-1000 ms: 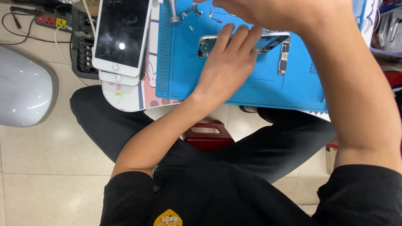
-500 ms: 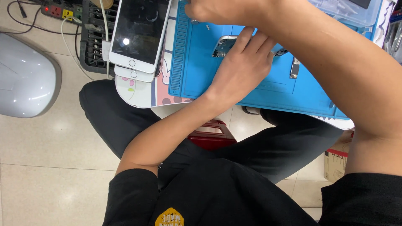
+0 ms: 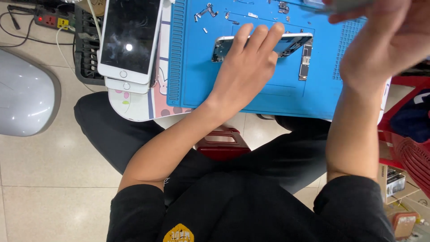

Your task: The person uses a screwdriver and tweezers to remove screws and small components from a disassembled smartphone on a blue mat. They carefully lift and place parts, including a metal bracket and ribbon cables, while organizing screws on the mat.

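While the left hand lies flat with its fingers spread and pressed down, it holds an opened phone frame against the blue work mat; the fingertips cover the frame's middle, and its two ends show to either side of them. Just to the right of that hand, a small dark circuit board lies on the mat, touching or nearly touching the frame's lower edge. Beyond the fingertips, small screws and metal brackets are scattered over the far part of the mat.

Raised above the mat's right edge and well apart from the left hand, the right hand is curled, its fingers closed narrowly around a grey tool that is blurred and cut off by the top edge, so its kind cannot be told.

To the left of the left hand, off the mat, two white phones are stacked on the surface; the upper phone lies screen up with a dark display. Further left stands a black slotted rack, and beyond it a power strip with cables. A smooth grey rounded object sits on the tiled floor far to the left. Below the hands, a red stool shows between the person's dark-trousered legs.
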